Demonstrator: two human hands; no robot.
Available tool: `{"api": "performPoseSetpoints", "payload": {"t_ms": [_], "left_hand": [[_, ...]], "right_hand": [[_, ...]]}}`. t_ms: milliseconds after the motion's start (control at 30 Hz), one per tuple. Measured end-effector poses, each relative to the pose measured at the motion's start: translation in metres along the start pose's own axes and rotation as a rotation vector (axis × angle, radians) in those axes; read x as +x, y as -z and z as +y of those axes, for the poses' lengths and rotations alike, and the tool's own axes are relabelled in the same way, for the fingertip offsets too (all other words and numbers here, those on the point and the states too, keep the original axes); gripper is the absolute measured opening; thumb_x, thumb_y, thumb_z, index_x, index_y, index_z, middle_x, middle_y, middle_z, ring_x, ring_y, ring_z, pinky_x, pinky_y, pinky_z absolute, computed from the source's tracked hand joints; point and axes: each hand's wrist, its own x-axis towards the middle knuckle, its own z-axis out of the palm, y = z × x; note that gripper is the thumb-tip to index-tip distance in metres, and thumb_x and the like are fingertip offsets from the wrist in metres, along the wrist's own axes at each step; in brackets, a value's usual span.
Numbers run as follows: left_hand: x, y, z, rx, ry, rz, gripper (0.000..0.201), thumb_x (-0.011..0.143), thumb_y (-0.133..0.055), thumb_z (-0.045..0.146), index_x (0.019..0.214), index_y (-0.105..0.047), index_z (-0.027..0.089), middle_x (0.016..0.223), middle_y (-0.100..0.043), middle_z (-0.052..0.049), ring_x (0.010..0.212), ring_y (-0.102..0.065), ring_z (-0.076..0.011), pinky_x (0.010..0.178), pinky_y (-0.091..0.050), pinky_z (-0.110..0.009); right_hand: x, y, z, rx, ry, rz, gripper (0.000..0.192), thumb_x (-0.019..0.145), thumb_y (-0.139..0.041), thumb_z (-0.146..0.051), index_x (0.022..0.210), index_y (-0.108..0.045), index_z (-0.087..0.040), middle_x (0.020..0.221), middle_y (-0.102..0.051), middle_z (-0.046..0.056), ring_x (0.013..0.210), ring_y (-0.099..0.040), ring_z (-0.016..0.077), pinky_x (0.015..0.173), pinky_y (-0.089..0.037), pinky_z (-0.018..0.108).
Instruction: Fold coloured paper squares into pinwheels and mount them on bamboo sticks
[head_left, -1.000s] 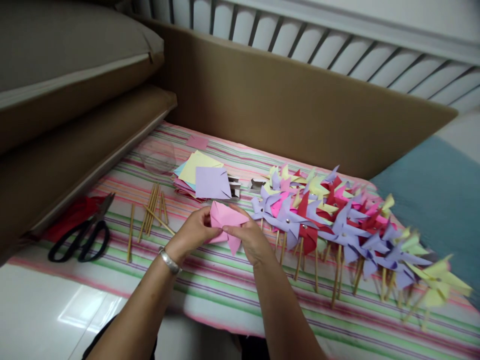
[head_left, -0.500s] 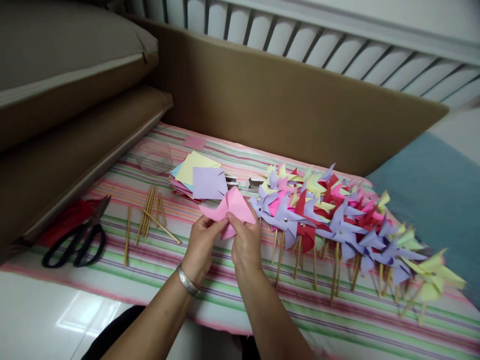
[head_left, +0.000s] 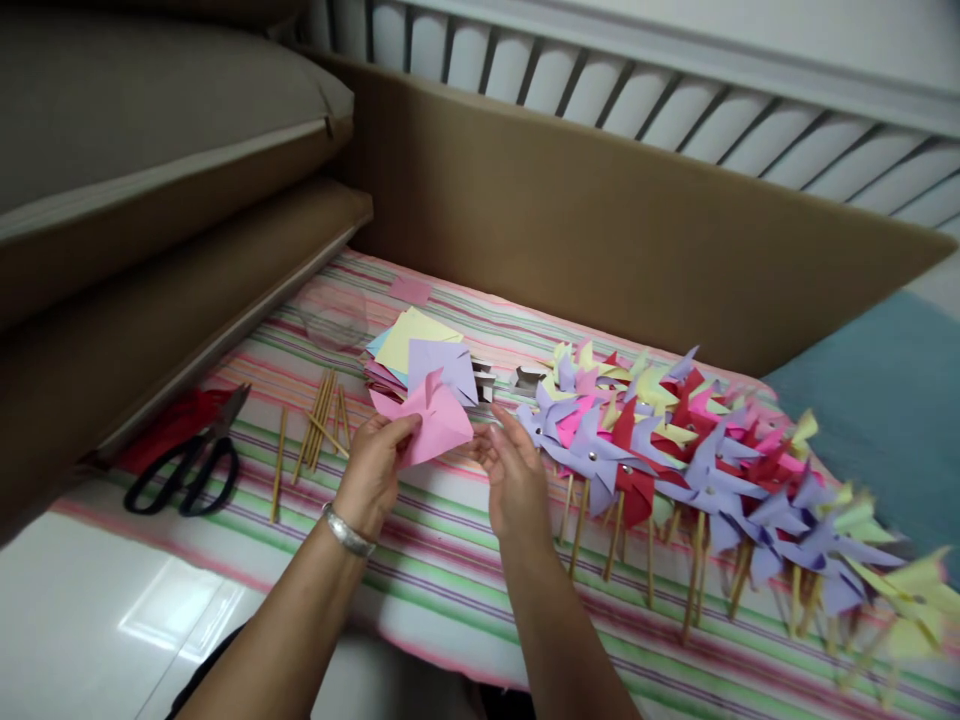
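My left hand [head_left: 375, 470] holds a folded pink paper pinwheel head [head_left: 431, 415] above the striped cloth [head_left: 450, 570]. My right hand [head_left: 517, 480] hovers just to the right of it, fingers apart, close to the paper's right edge with nothing in it. Behind the pink paper lies a stack of cut paper squares [head_left: 420, 355], yellow and purple on top. To the right a long row of finished paper pinwheels [head_left: 675, 440] on wooden sticks lies across the cloth.
Several loose wooden sticks [head_left: 319, 420] lie left of my hands. Black-handled scissors [head_left: 187, 465] rest on red paper [head_left: 161, 430] at the far left. A cardboard wall [head_left: 600, 220] stands behind. A blue mat [head_left: 870, 420] lies at right, white floor [head_left: 97, 610] in front.
My right hand has let go of the pink paper and drawn slightly right. My left hand alone now holds it, shifted a little left. The view has shifted too.
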Motion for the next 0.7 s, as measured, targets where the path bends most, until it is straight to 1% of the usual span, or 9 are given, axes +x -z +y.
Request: {"api": "performPoseSetpoints", "payload": {"t_ms": [67, 100, 167, 233, 267, 333, 500, 600, 700], "left_hand": [[0.002, 0.004, 0.008, 0.033, 0.007, 0.003, 0.018, 0.048, -0.076, 0.019, 0.053, -0.059, 0.014, 0.046, -0.057, 0.005, 0.044, -0.048, -0.0069, 0.047, -0.033, -0.020], [0.003, 0.006, 0.011, 0.055, 0.013, 0.001, 0.018, 0.048, -0.076, 0.020, 0.053, -0.059, 0.013, 0.046, -0.057, 0.004, 0.044, -0.048, -0.0072, 0.046, -0.033, -0.020], [0.003, 0.008, 0.015, 0.096, 0.029, -0.001, 0.019, 0.048, -0.075, 0.021, 0.051, -0.058, 0.013, 0.045, -0.057, 0.003, 0.044, -0.049, -0.0081, 0.045, -0.034, -0.020], [0.002, 0.009, 0.017, 0.120, 0.040, 0.000, 0.019, 0.048, -0.075, 0.021, 0.049, -0.058, 0.013, 0.045, -0.058, 0.003, 0.044, -0.050, -0.0087, 0.045, -0.034, -0.020], [0.001, 0.010, 0.018, 0.123, 0.040, -0.003, 0.019, 0.049, -0.075, 0.021, 0.049, -0.058, 0.013, 0.045, -0.058, 0.003, 0.044, -0.050, -0.0087, 0.045, -0.035, -0.020], [0.000, 0.010, 0.019, 0.126, 0.044, -0.025, 0.017, 0.049, -0.075, 0.019, 0.050, -0.059, 0.013, 0.045, -0.059, 0.003, 0.043, -0.050, -0.0083, 0.045, -0.034, -0.020], [-0.002, 0.008, 0.021, 0.138, 0.088, -0.084, 0.013, 0.049, -0.073, 0.016, 0.053, -0.062, 0.012, 0.045, -0.060, 0.001, 0.043, -0.050, -0.0088, 0.044, -0.034, -0.020], [-0.001, 0.007, 0.019, 0.146, 0.108, -0.095, 0.012, 0.049, -0.073, 0.015, 0.054, -0.063, 0.012, 0.047, -0.061, 0.001, 0.044, -0.051, -0.0089, 0.045, -0.036, -0.020], [0.000, 0.006, 0.015, 0.188, 0.104, -0.114, 0.012, 0.049, -0.074, 0.015, 0.056, -0.064, 0.011, 0.048, -0.062, 0.002, 0.043, -0.051, -0.0078, 0.044, -0.035, -0.018]], "right_hand": [[-0.001, 0.004, -0.005, -0.183, 0.203, 0.011, 0.036, 0.079, -0.059, -0.030, 0.113, -0.058, -0.021, 0.095, -0.066, 0.006, 0.085, -0.062, 0.0185, 0.082, -0.048, 0.040], [-0.002, 0.005, -0.008, -0.306, 0.317, -0.024, 0.033, 0.079, -0.058, -0.027, 0.112, -0.059, -0.022, 0.104, -0.064, 0.007, 0.096, -0.060, 0.0205, 0.088, -0.046, 0.042], [-0.006, 0.005, -0.013, -0.561, 0.521, -0.176, 0.032, 0.078, -0.056, -0.019, 0.110, -0.061, -0.024, 0.124, -0.055, 0.009, 0.117, -0.049, 0.0242, 0.099, -0.037, 0.045], [-0.008, 0.004, -0.016, -0.758, 0.647, -0.347, 0.037, 0.076, -0.053, -0.012, 0.110, -0.061, -0.026, 0.141, -0.040, 0.006, 0.131, -0.034, 0.0258, 0.106, -0.028, 0.048], [-0.009, 0.003, -0.016, -0.818, 0.688, -0.394, 0.039, 0.076, -0.051, -0.010, 0.110, -0.061, -0.026, 0.145, -0.034, 0.005, 0.134, -0.028, 0.0258, 0.108, -0.025, 0.049], [-0.009, 0.002, -0.015, -0.880, 0.742, -0.412, 0.037, 0.077, -0.048, -0.008, 0.106, -0.062, -0.026, 0.147, -0.030, 0.004, 0.136, -0.024, 0.0254, 0.108, -0.024, 0.051], [-0.005, 0.004, -0.012, -0.910, 0.791, -0.371, 0.017, 0.081, -0.051, -0.013, 0.085, -0.065, -0.023, 0.141, -0.041, 0.006, 0.135, -0.028, 0.0254, 0.107, -0.025, 0.050], [-0.004, 0.007, -0.014, -0.886, 0.773, -0.382, 0.016, 0.082, -0.052, -0.015, 0.083, -0.066, -0.023, 0.139, -0.044, 0.005, 0.134, -0.028, 0.0244, 0.107, -0.025, 0.050], [-0.004, 0.007, -0.017, -0.853, 0.694, -0.418, 0.015, 0.083, -0.053, -0.018, 0.083, -0.067, -0.024, 0.139, -0.044, 0.005, 0.135, -0.026, 0.0231, 0.108, -0.025, 0.049]]}}
